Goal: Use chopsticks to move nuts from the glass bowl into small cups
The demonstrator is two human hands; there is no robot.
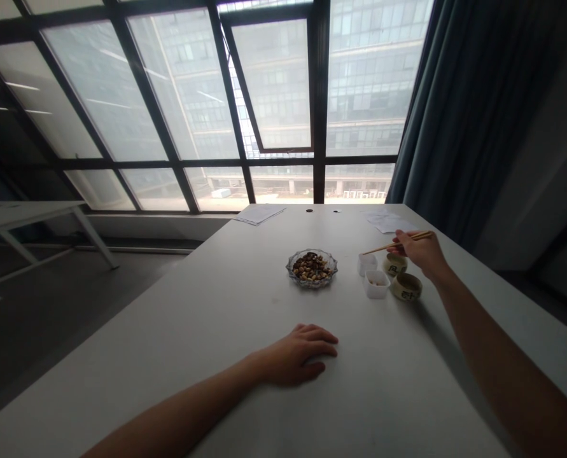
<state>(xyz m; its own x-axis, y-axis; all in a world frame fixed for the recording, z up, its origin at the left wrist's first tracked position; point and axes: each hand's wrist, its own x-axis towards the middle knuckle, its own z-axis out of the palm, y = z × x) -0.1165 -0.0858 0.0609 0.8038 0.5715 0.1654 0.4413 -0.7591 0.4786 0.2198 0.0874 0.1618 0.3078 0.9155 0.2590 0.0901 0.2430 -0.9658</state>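
Note:
My right hand (419,251) grips a pair of wooden chopsticks (383,247). Their tips point left, above the farther small white plastic cup (367,264); whether anything is between them I cannot tell. A nearer white plastic cup (377,286) holds a few small pieces. Beside the cups stand two ceramic cups with dark characters, the farther one (394,265) partly below my hand and the nearer one (406,289) in front of it. To the left, a clear glass bowl (312,283) is full of mixed nuts or beans. My left hand (300,353) lies flat on the table, fingers spread, holding nothing.
The white table (207,331) reaches toward the windows. Papers lie at its far left (260,214) and sheets at its far right (391,221). Two small dark round items sit near the far edge. Another table (25,213) stands at left, and a blue curtain (459,127) hangs at right.

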